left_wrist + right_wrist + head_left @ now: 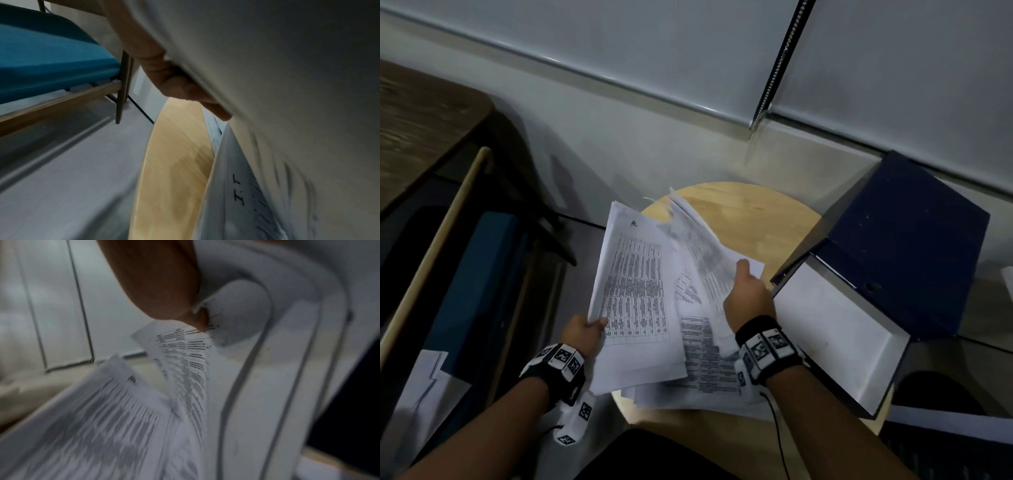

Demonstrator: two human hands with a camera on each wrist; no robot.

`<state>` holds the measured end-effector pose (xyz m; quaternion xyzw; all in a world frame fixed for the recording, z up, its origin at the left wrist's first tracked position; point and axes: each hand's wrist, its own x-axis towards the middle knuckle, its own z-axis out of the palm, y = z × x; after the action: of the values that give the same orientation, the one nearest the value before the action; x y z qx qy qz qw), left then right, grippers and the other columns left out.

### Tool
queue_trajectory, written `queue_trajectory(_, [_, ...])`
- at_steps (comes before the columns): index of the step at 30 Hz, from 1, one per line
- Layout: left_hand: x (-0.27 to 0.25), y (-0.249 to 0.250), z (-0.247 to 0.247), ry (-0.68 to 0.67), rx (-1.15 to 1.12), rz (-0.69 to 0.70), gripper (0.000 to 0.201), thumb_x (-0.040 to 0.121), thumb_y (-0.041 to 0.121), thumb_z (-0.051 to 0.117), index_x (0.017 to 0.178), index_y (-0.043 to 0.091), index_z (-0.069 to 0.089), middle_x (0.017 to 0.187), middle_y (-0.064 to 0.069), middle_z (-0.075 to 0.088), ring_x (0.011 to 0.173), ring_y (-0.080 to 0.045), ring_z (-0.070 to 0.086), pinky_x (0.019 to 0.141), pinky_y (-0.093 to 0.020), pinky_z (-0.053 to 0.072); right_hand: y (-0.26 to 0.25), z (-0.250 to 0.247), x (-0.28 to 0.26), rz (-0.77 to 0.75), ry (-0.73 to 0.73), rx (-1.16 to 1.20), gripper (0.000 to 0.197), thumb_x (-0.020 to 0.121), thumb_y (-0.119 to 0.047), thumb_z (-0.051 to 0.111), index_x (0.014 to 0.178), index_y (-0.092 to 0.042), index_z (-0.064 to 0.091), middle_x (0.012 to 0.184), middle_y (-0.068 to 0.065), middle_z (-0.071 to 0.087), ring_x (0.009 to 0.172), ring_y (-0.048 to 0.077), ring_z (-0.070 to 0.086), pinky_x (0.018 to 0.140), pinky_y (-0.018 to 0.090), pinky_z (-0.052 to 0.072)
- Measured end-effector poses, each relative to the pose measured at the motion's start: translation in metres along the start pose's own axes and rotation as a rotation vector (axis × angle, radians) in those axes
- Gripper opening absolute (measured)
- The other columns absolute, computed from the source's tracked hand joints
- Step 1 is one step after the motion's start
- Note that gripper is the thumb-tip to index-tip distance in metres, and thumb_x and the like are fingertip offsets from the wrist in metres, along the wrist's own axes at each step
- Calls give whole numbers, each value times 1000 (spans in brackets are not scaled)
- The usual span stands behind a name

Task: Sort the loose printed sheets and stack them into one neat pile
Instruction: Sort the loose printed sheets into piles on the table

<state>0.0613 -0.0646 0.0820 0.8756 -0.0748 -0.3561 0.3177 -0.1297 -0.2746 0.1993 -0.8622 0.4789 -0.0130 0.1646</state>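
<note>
My left hand (582, 332) pinches a table-printed bundle of sheets (633, 291). My right hand (748, 298) grips more sheets, fanned and curling. Loose pages (709, 373) lie under both hands.

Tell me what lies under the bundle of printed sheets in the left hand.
Under the bundle of printed sheets in the left hand lie more loose printed sheets on the round pale wooden table. Its surface beneath them is covered.

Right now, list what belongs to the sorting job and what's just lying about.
Job:
left hand holding a sheaf
right hand holding sheets
loose sheets on the table

Lying about:
binder
chair
</note>
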Motion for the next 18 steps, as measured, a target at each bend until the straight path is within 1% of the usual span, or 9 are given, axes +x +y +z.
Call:
queue_trajectory(3, [-3, 6, -3, 36, -45, 19, 24, 93, 20, 60, 94, -4, 65, 82, -21, 67, 81, -35, 64, 73, -33, 46, 7, -36, 13, 2, 176, 257, 38, 89, 3, 41, 125, -8, 41, 81, 11, 56, 72, 34, 59, 60, 35, 47])
queue_trajectory(6, [-6, 15, -9, 53, -113, 4, 23, 92, 22, 62, 90, -1, 63, 82, -22, 66, 78, -34, 63, 72, -34, 45, 16, -60, 25, 39, 226, 655, 26, 97, -7, 46, 123, -9, 45, 105, 7, 62, 92, 25, 60, 79, 34, 49])
queue_trajectory(8, [-2, 14, -12, 45, -184, -3, 27, 90, 25, 66, 94, -2, 66, 87, -24, 70, 84, -38, 67, 77, -39, 52, 18, -60, 29, 91, 168, 859, 24, 97, -12, 52, 121, -15, 50, 116, 4, 64, 106, 24, 62, 95, 41, 51])
queue_trajectory(9, [2, 13, -12, 28, -232, 4, 26, 89, 24, 67, 96, -1, 68, 90, -24, 71, 88, -39, 69, 82, -44, 55, 16, -54, 27, 113, 112, 894, 24, 96, -13, 54, 119, -18, 52, 115, 2, 65, 107, 23, 62, 95, 43, 52])
queue_trajectory(11, [3, 18, -12, -35, -334, 16, 22, 89, 18, 68, 102, -1, 70, 97, -22, 73, 93, -37, 69, 91, -52, 53, 12, -34, 18, 141, -25, 870, 22, 94, -16, 57, 115, -21, 52, 107, -6, 65, 101, 23, 64, 87, 42, 56])
queue_trajectory(14, [-16, 39, -16, -139, -447, 70, 23, 91, 2, 61, 111, -7, 66, 106, -22, 69, 93, -35, 66, 86, -44, 53, 5, 1, -3, 151, -180, 724, 29, 93, -17, 56, 121, -17, 49, 105, -4, 62, 99, 25, 63, 79, 33, 51])
queue_trajectory(16, [-25, 45, -20, -175, -490, 119, 26, 89, -7, 56, 114, -9, 63, 110, -25, 68, 96, -39, 67, 87, -49, 54, 2, 20, -13, 212, -279, 700, 37, 92, -16, 54, 127, -16, 43, 110, 0, 61, 96, 22, 60, 75, 29, 47])
queue_trajectory(17, [-26, 44, -22, -179, -524, 136, 26, 89, -9, 53, 113, -10, 62, 107, -25, 70, 94, -38, 68, 86, -50, 55, 3, 29, -17, 243, -329, 717, 43, 91, -15, 54, 131, -17, 39, 116, 1, 61, 100, 22, 60, 79, 30, 49])
queue_trajectory(18, [-28, 45, -24, -181, -555, 136, 23, 90, -9, 50, 110, -9, 63, 99, -21, 74, 90, -35, 69, 81, -44, 58, 2, 38, -19, 256, -371, 726, 48, 90, -15, 54, 135, -18, 38, 123, 2, 61, 107, 22, 60, 89, 33, 50])
